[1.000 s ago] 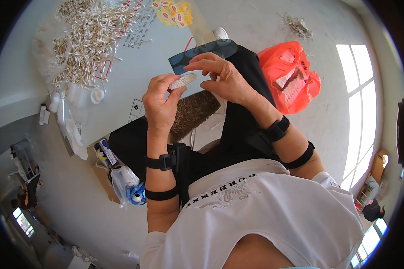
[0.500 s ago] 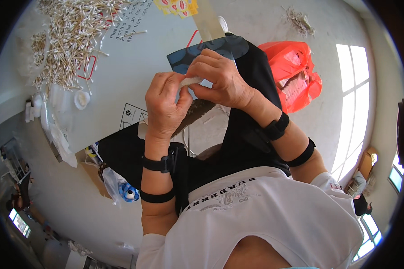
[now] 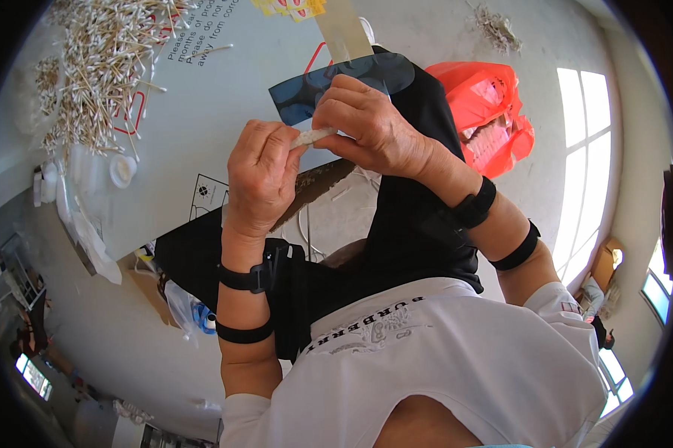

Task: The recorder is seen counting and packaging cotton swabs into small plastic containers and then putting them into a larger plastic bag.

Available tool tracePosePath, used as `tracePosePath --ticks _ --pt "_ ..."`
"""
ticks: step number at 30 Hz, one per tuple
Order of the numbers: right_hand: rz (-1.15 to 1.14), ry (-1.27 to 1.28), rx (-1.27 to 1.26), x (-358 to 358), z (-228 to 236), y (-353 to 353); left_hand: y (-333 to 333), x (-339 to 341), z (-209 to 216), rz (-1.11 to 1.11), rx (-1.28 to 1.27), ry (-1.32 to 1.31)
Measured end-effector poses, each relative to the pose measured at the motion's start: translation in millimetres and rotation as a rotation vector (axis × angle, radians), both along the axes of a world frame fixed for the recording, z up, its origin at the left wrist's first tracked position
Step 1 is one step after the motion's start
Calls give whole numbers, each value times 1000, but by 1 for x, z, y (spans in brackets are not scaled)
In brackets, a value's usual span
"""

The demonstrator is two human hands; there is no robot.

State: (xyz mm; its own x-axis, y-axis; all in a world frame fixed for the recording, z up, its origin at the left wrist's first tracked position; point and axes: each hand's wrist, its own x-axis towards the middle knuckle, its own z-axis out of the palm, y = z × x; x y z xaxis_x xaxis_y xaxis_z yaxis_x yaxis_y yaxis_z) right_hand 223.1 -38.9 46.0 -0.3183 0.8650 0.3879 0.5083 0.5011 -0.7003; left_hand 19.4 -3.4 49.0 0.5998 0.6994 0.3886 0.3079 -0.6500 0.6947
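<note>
Between my two hands is a short, whitish, bumpy strip, perhaps a row of cotton swab tips (image 3: pixel 313 137); its exact kind is hard to make out. The fingers of my left hand (image 3: pixel 260 175) pinch one end of it, while my right hand (image 3: pixel 374 131) grips the other end with thumb and curled fingers. Both hands are above the near edge of a pale table (image 3: pixel 191 142). Just beyond them lies a dark blue translucent sheet with round shapes (image 3: pixel 293 102). A big heap of loose cotton swabs (image 3: pixel 101 71) covers the table's far left.
At the left edge of the table are a round white plastic container (image 3: pixel 123 171) and crumpled clear plastic (image 3: pixel 90 235). Yellow printed packets (image 3: pixel 292 7) lie at the far edge. A red plastic bag (image 3: pixel 467 89) stands on the floor to the right, with a scrap pile (image 3: pixel 495 28) beyond it.
My left hand has shifted a little to the left, widening the gap between the hands. More of the whitish strip shows between the fingers. The view has shifted slightly.
</note>
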Motion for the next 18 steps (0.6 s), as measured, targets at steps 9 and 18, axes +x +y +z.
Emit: tracePosePath --ticks 9,18 --pt "20 5 45 3 1 -4 -4 -3 -2 10 2 -17" --pt "17 3 79 -4 3 -5 -6 4 -3 11 3 -54"
